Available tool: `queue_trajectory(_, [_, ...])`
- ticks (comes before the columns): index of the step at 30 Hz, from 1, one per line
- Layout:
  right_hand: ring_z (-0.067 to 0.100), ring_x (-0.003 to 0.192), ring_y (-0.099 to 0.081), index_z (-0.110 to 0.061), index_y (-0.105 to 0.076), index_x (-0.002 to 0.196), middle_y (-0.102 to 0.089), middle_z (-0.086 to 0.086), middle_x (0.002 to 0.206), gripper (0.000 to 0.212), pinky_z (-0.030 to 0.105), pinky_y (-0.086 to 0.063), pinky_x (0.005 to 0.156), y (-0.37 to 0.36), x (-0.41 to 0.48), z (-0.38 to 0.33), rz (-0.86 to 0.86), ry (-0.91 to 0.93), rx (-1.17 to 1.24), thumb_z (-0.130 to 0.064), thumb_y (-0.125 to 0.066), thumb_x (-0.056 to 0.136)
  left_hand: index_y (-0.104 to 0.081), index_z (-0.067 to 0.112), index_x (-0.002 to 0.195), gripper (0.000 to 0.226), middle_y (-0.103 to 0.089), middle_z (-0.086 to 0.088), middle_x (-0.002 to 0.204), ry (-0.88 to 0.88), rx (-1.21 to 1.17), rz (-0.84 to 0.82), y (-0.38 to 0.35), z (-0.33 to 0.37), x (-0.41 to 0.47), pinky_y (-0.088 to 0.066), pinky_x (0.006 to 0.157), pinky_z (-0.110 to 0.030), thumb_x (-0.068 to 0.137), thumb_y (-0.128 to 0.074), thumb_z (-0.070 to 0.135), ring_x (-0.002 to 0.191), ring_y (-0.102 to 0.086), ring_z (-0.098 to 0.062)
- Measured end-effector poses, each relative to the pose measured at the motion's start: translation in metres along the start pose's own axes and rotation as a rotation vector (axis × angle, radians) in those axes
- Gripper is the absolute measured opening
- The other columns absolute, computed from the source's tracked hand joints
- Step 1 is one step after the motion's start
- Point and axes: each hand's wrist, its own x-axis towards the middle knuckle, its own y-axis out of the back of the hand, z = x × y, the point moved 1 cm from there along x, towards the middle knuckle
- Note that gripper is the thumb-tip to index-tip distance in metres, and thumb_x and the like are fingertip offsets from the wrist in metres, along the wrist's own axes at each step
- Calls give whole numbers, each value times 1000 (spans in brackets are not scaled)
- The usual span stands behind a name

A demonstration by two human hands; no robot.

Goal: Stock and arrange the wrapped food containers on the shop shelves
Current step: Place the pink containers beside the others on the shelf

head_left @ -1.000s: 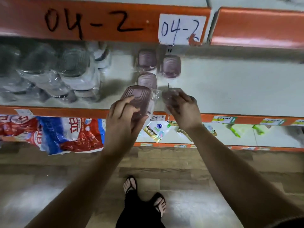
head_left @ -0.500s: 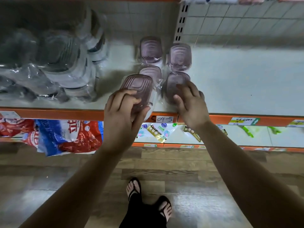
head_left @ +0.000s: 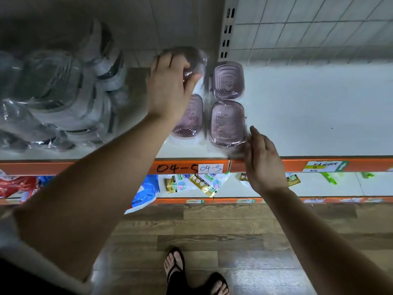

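Several purple food containers in clear wrap lie on the white shelf (head_left: pixel 319 116). My left hand (head_left: pixel 168 86) grips one wrapped purple container (head_left: pixel 191 58) at the back left of the group, near the shelf's rear wall. A second container (head_left: pixel 228 79) lies at the back right, a third (head_left: pixel 227 123) at the front right, and a fourth (head_left: pixel 190 118) is partly hidden under my left wrist. My right hand (head_left: pixel 261 158) is at the shelf's front edge with relaxed fingers, its fingertips by the wrap of the front right container.
Large wrapped grey containers (head_left: pixel 59 92) are stacked at the shelf's left. The orange shelf edge (head_left: pixel 276 165) bears a label 04-5 (head_left: pixel 210 168). The lower shelf holds red and blue bags (head_left: pixel 17 186) and small packets (head_left: pixel 202 184). My sandalled feet (head_left: pixel 176 265) stand on wood flooring.
My left hand has carried its container from the front of the group to the back left. My right hand has come off the front right container and drawn back to the shelf edge.
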Motion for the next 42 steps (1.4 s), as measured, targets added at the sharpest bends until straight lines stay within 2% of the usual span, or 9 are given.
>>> queue_trajectory(3, [39, 114, -53, 5, -42, 141, -58, 22, 124, 44, 40, -44, 94, 0, 0, 2, 5, 10, -2, -13, -44, 101, -57, 10, 118, 43, -48, -11, 131, 35, 112, -23, -14, 5, 27, -43, 90, -41, 93, -53, 45, 120, -45, -30])
queue_trajectory(6, [40, 112, -54, 7, -43, 140, -58, 23, 121, 43, 41, -44, 93, 1, 0, 1, 7, 24, -3, -11, -46, 101, -55, 11, 122, 43, -45, -9, 136, 100, 76, -215, -33, 8, 27, -43, 96, -46, 96, -48, 46, 124, -43, -32])
queue_trajectory(11, [40, 112, -53, 6, -44, 138, -58, 24, 122, 42, 41, -43, 95, 4, -2, -2, -24, 26, -15, -11, -48, 100, -30, 19, 151, 57, -28, 1, 158, 1, 179, -318, -37, -5, 0, -7, 119, -52, 101, -36, 46, 148, -15, -23])
queue_trajectory(13, [40, 112, -54, 5, -46, 136, -58, 23, 122, 40, 42, -43, 95, 7, -1, -4, -63, 39, -5, -11, -48, 100, -28, 15, 152, 57, -26, -3, 159, -43, 152, -303, -28, -7, -12, -5, 120, -47, 101, -37, 41, 148, -15, -24])
queue_trajectory(17, [39, 112, -55, -1, -51, 133, -59, 20, 124, 36, 41, -45, 90, 24, -7, -11, -104, 42, -6, -15, -49, 100, -58, 13, 123, 35, -57, -11, 123, -159, 130, -169, 5, 9, -59, -29, 95, -42, 98, -41, 31, 110, -52, -34])
queue_trajectory(23, [39, 109, -57, -1, -57, 128, -63, 19, 119, 34, 42, -47, 92, 75, -37, -48, -78, 69, -28, -18, -52, 99, -63, 16, 96, 26, -61, -7, 99, -197, 146, -199, 70, 47, -118, -37, 83, -42, 96, -41, 29, 90, -56, -32])
queue_trajectory(29, [32, 88, -57, -3, -61, 100, -66, 9, 94, 37, 36, -45, 72, 144, -70, -113, 34, 156, 74, -34, -41, 96, -63, 14, 85, 22, -61, -6, 80, -290, 138, -61, 166, 77, -143, -45, 78, -39, 94, -46, 24, 68, -58, -28])
queue_trajectory(34, [29, 90, -58, -7, -62, 104, -65, 5, 92, 27, 36, -48, 71, 196, -80, -164, 115, 265, 139, -28, -49, 95, -64, 14, 85, 23, -64, -3, 72, -287, 148, 55, 241, 91, -144, -44, 83, -40, 94, -46, 25, 62, -59, -27])
queue_trajectory(42, [25, 93, -58, -11, -64, 102, -64, 3, 94, 35, 26, -41, 70, 250, -53, -253, 197, 455, 197, -37, -43, 94, -64, 14, 88, 27, -66, -3, 76, -199, 203, 170, 333, 78, -108, -38, 86, -40, 95, -44, 29, 68, -62, -28])
